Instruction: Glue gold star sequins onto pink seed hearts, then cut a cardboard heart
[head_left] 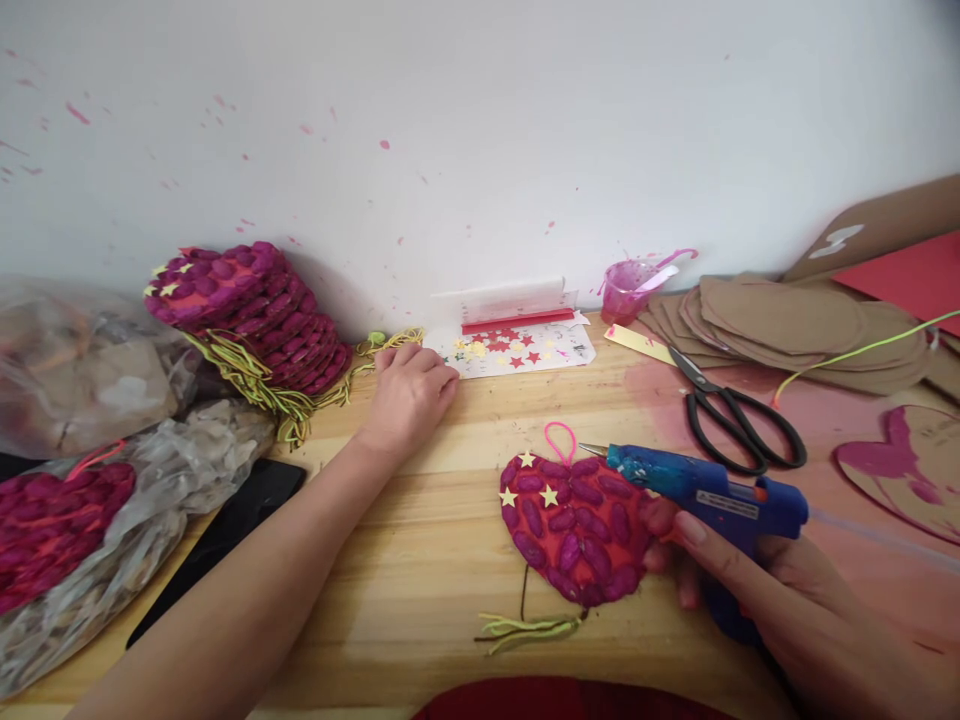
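My right hand [780, 590] is wrapped round a blue hot glue gun [705, 480], its metal nozzle pointing left. Under the nozzle lies a heart-shaped ornament [574, 530] covered in purple-dyed shells that look like peanuts. It has a pink hanging loop, a yellow-green tassel and pale yellow stars [549, 495] on its upper left. My right fingertips are at the ornament's right edge. My left hand [412, 390] rests, fingers curled, at the left edge of a white paper [555, 355] scattered with red stars [516, 361] and yellow ones. Whatever its fingertips hold, if anything, is hidden.
Stacked purple ornaments [262, 310] lean at the back left, beside plastic bags [82, 360] and a black flat object [217, 540]. Black-handled scissors [739, 420], cardboard shapes [787, 325] and a pink-stained cup [630, 290] occupy the back right. A paint-splashed wall stands behind.
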